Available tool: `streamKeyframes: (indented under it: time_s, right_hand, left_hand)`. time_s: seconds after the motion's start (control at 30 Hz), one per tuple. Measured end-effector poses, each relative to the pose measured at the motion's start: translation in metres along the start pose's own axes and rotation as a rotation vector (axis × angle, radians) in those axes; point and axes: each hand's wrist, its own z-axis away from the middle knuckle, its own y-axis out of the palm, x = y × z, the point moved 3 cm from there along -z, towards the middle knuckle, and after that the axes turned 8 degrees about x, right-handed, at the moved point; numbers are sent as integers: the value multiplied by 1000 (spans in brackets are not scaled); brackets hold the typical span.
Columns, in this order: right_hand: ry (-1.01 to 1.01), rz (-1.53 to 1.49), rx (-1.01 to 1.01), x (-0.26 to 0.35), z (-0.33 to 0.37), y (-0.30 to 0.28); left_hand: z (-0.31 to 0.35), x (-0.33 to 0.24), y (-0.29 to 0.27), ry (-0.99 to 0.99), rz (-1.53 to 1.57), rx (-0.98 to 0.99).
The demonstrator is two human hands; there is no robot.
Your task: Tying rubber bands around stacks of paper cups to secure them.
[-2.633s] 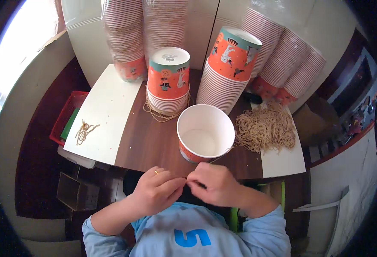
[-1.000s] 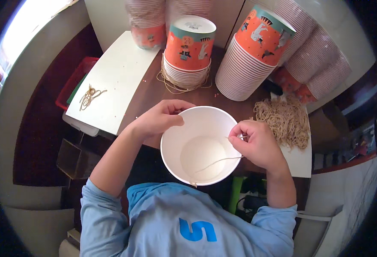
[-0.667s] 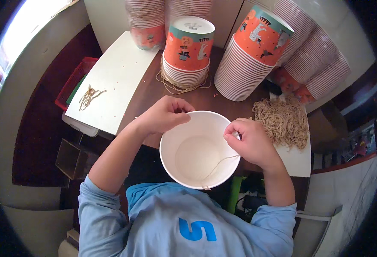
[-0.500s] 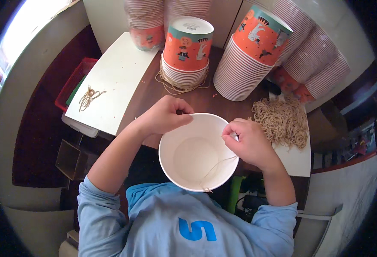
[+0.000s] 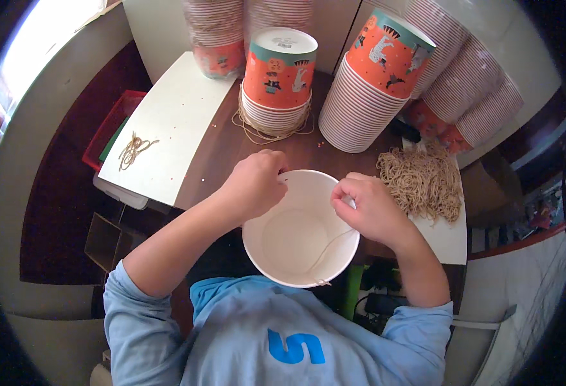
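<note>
White paper bucket (image 5: pixel 296 225) is by the surface's near edge (image 5: pixel 222 154), right hand (image 5: pixel 366 206) pinching its rim near the cord (image 5: pixel 326 252), and the left hand (image 5: pixel 257 185) just rolled knuckles-up opposite, grip hidden, so I'd guess cord work's unfinished.

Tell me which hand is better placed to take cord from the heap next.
Likely the right hand: it is at the right side of the bucket, close to the heap of cord. The left hand is on the bucket's other side, farther away.
</note>
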Motion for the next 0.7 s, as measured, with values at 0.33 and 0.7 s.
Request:
streamKeyframes:
  time_s: [0.33, 0.7]
  right_hand:
    - [-135, 218, -46, -30, -37, -1]
    - [-117, 250, -53, -18, -37, -2]
  left_hand:
    - [5, 0, -8, -93, 267, -30]
    - [-6, -6, -3, -90, -302, -15]
